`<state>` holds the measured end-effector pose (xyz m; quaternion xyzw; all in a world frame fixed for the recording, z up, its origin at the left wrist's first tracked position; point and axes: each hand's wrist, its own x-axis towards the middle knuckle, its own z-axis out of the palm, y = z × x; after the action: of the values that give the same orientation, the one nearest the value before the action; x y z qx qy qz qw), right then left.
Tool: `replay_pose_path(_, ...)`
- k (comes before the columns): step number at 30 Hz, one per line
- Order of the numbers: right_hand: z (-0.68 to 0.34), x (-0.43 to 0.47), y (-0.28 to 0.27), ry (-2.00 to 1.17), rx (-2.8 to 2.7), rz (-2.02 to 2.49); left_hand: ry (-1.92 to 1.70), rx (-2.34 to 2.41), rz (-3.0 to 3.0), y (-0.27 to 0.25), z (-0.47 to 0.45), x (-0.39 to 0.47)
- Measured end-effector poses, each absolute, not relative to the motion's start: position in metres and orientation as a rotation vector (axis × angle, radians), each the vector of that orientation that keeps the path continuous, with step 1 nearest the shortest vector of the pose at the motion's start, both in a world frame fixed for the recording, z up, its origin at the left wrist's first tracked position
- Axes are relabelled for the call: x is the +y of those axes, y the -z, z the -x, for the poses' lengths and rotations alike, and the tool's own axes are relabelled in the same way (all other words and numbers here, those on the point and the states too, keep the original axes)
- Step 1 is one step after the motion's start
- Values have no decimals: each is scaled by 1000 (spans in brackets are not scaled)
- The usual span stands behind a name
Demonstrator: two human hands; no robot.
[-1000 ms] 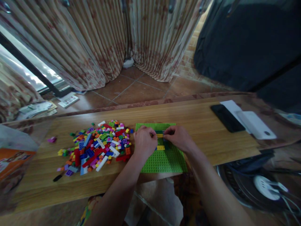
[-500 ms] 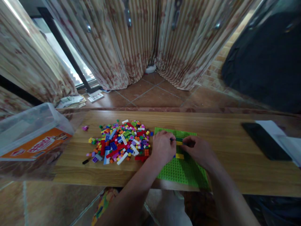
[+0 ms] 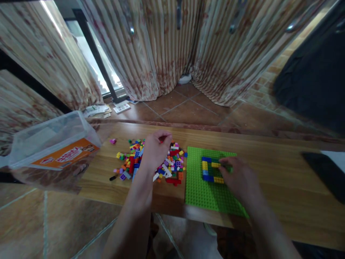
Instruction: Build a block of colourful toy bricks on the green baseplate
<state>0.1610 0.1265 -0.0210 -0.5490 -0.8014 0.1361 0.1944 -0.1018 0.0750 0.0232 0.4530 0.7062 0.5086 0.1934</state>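
Observation:
Loose toy building bricks [image 3: 134, 153] in many colours lie in a pile on the wooden table. Above that pile is my left hand [image 3: 155, 151], its thumb and fingertips drawn together; whatever may be between them is hidden. A green studded baseplate [image 3: 207, 198] lies right of the pile. On it stands a low outline of blue, yellow and dark green bricks, with a yellow brick [image 3: 205, 166] on its left side and a blue brick [image 3: 207, 178] at the near left corner. My right hand [image 3: 239, 174] is closed at the outline's right side, covering that part, fingertips by another yellow brick [image 3: 215, 165].
A clear plastic tub [image 3: 54, 140] with an orange label stands at the table's left. A dark flat object [image 3: 323, 172] and white paper [image 3: 334, 160] lie at the right. Curtains [image 3: 161, 54] hang beyond the table, and papers [image 3: 97, 110] are on the floor.
My left hand has left the baseplate and moved left over the brick pile. My right hand stays by the brick outline, which now shows more fully. The view has shifted left.

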Motion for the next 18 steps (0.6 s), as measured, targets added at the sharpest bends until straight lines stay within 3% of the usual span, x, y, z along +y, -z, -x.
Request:
replay_pose_path(2,-148,116,15,-301,-2233,1432,-1445,1997,-1251,-24,108,72)
replay_pose_path(9,-99,74,11,-674,-2514,862,-1404,2030,-1292,-18,122,66)
replay_pose_path(18,-88,72,16,-705,-2593,912,-1339,2064,-1358,-12,132,63)
